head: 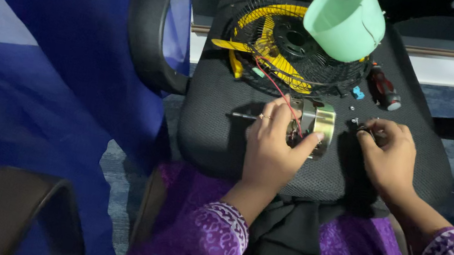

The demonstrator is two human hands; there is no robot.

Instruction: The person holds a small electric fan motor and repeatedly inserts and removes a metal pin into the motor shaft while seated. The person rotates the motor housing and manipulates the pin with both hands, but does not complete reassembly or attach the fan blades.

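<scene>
**Both hands on the chair seat, at the small motor**

Purple sleeves with a white pattern are closest to the camera, two of them, one on each of your arms, above your lap of purple and black cloth. From there your arms reach forward onto the black mesh chair seat, which serves as the work surface.

The near edge of the seat runs just under your wrists. On the seat's left part you have bare mesh between your left hand and the curved black armrest. On the right, bare mesh continues past your right hand to the seat edge. Behind your hands the room is small, because the black fan grille with its yellow blades fills the back of the seat.

Your left hand is closed around one metal motor, fingers curled over the top, and one ring shows on it. One red wire goes from the motor to the grille. Your right hand pinches a small dark part with the fingertips narrow; what this part is, I cannot tell.

One mint green plastic cup lies over the grille. One screwdriver with a red and black handle lies right of the grille, and one small blue piece is just beside it.
</scene>
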